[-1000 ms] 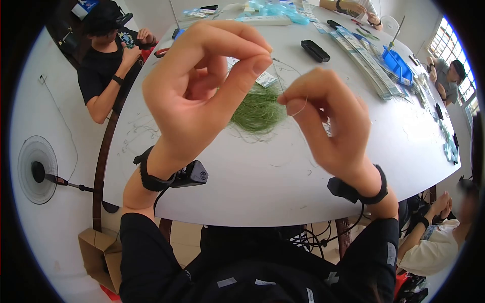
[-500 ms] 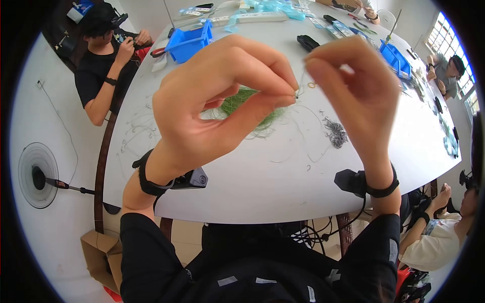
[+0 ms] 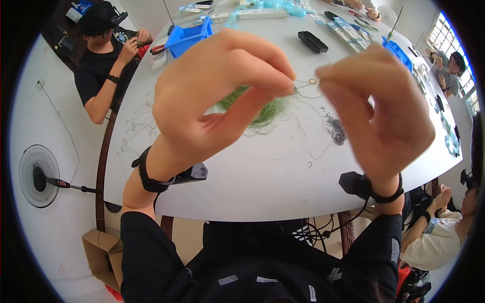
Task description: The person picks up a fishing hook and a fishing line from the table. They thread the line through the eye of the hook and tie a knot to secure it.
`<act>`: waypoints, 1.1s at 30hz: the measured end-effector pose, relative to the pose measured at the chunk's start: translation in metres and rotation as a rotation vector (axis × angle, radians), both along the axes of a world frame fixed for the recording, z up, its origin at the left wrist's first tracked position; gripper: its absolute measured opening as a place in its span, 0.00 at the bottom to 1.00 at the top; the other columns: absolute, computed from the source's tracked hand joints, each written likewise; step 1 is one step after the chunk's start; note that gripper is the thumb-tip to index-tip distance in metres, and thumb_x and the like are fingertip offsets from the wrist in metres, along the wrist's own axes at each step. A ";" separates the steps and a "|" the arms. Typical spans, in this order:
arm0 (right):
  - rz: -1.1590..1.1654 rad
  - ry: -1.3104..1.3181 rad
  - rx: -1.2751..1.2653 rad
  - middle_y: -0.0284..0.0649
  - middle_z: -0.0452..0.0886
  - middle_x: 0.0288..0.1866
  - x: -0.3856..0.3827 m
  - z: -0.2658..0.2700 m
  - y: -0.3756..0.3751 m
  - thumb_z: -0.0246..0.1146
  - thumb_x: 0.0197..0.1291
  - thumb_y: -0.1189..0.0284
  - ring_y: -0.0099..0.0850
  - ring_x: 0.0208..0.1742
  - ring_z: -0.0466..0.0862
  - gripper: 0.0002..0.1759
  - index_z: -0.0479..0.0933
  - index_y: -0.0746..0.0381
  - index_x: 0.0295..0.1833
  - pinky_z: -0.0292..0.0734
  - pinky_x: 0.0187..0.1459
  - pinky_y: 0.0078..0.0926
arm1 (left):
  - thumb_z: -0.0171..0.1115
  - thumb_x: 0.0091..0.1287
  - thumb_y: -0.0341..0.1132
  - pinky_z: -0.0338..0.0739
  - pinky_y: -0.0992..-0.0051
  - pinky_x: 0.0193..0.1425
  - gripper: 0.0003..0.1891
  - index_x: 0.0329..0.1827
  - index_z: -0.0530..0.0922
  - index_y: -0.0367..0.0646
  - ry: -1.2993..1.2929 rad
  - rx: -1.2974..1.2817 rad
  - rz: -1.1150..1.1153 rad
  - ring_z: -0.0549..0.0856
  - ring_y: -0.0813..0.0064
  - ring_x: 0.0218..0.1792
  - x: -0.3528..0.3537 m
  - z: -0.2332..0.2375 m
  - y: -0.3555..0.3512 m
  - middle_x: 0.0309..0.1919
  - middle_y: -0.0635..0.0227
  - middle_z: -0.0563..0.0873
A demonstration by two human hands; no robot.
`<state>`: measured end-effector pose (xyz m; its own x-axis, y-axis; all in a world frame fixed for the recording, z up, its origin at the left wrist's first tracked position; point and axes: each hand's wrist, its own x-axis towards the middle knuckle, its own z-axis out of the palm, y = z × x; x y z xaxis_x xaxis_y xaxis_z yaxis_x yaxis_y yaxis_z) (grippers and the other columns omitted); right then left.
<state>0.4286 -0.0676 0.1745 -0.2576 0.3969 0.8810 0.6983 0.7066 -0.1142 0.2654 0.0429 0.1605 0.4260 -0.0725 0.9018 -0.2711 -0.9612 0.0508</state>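
Note:
My left hand (image 3: pixel 217 96) and my right hand (image 3: pixel 379 116) are raised close to the camera, above a white table (image 3: pixel 262 177). Between their pinched fingertips stretches a thin line with a small loop (image 3: pixel 312 81) in it. The left thumb and forefinger pinch one end, the right fingertips the other. Behind the hands a green bundle of thin line (image 3: pixel 252 106) lies on the table, partly hidden by my left hand. A small pile of dark metal hooks (image 3: pixel 336 130) lies to its right.
A blue bin (image 3: pixel 188 35) stands at the far left, another blue bin (image 3: pixel 396 53) at the far right. A black case (image 3: pixel 312 41) and packets lie beyond. People sit at the table's left, right and far side. A fan (image 3: pixel 38 174) stands on the floor.
Both hands have come closer together and up toward the camera. The right hand rose from beside the green bundle, and the loop is now drawn out between the fingertips.

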 end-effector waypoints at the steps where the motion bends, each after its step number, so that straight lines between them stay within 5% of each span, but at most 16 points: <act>1: -0.020 0.065 -0.076 0.43 0.79 0.32 0.001 0.001 -0.001 0.60 0.48 0.90 0.26 0.29 0.75 0.08 0.75 0.72 0.36 0.69 0.29 0.18 | 0.66 0.50 0.17 0.74 0.85 0.32 0.08 0.31 0.78 0.35 0.018 -0.013 -0.035 0.79 0.78 0.31 0.001 0.000 -0.002 0.33 0.60 0.81; 4: -0.019 0.305 -0.338 0.41 0.79 0.33 0.000 -0.001 0.005 0.59 0.52 0.88 0.21 0.31 0.75 0.07 0.74 0.72 0.38 0.72 0.32 0.18 | 0.66 0.49 0.16 0.77 0.82 0.34 0.09 0.31 0.78 0.36 0.055 -0.056 -0.119 0.81 0.77 0.31 0.002 0.001 -0.006 0.33 0.59 0.81; 8: 0.355 0.563 -0.700 0.31 0.78 0.26 0.005 -0.022 0.028 0.63 0.55 0.75 0.12 0.27 0.74 0.04 0.77 0.65 0.32 0.63 0.26 0.08 | 0.65 0.50 0.17 0.78 0.80 0.36 0.08 0.31 0.78 0.36 0.057 -0.084 -0.130 0.81 0.75 0.30 0.000 0.003 -0.004 0.32 0.59 0.81; 11: 0.417 0.643 -1.147 0.32 0.78 0.25 0.003 -0.015 0.023 0.63 0.56 0.71 0.12 0.27 0.73 0.06 0.77 0.63 0.32 0.60 0.25 0.10 | 0.65 0.51 0.17 0.78 0.79 0.37 0.08 0.31 0.78 0.36 0.066 -0.071 -0.083 0.81 0.75 0.31 -0.003 0.006 -0.003 0.32 0.59 0.81; 18: 0.548 0.757 -1.266 0.31 0.78 0.26 -0.003 -0.016 0.020 0.63 0.55 0.69 0.13 0.26 0.72 0.06 0.76 0.61 0.31 0.56 0.23 0.11 | 0.64 0.52 0.17 0.78 0.79 0.39 0.07 0.32 0.77 0.35 0.017 -0.106 -0.073 0.80 0.75 0.33 -0.006 0.005 -0.002 0.34 0.58 0.80; 21: 0.452 0.768 -1.148 0.31 0.78 0.26 -0.005 -0.019 0.021 0.63 0.55 0.70 0.12 0.28 0.72 0.07 0.76 0.62 0.32 0.58 0.24 0.10 | 0.64 0.53 0.17 0.77 0.79 0.40 0.07 0.33 0.77 0.35 0.012 -0.108 -0.080 0.80 0.75 0.34 -0.006 0.005 -0.003 0.35 0.58 0.80; 25: 0.304 0.689 -0.650 0.31 0.74 0.30 -0.006 -0.011 0.011 0.63 0.53 0.71 0.15 0.28 0.69 0.08 0.73 0.65 0.33 0.61 0.30 0.12 | 0.64 0.54 0.18 0.76 0.80 0.41 0.08 0.35 0.75 0.34 0.004 -0.159 -0.059 0.80 0.74 0.36 -0.009 0.004 -0.003 0.37 0.57 0.79; 33: 0.039 0.094 -0.117 0.31 0.69 0.19 -0.012 0.005 -0.012 0.60 0.47 0.84 0.17 0.21 0.60 0.05 0.74 0.69 0.32 0.50 0.24 0.16 | 0.62 0.55 0.17 0.76 0.79 0.44 0.08 0.36 0.75 0.33 0.005 -0.119 0.022 0.80 0.73 0.39 -0.016 0.005 -0.001 0.38 0.56 0.79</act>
<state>0.4165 -0.0793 0.1794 -0.1932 0.4898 0.8501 0.6527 0.7111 -0.2614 0.2496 0.0421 0.1651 0.4305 0.0444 0.9015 -0.2493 -0.9541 0.1661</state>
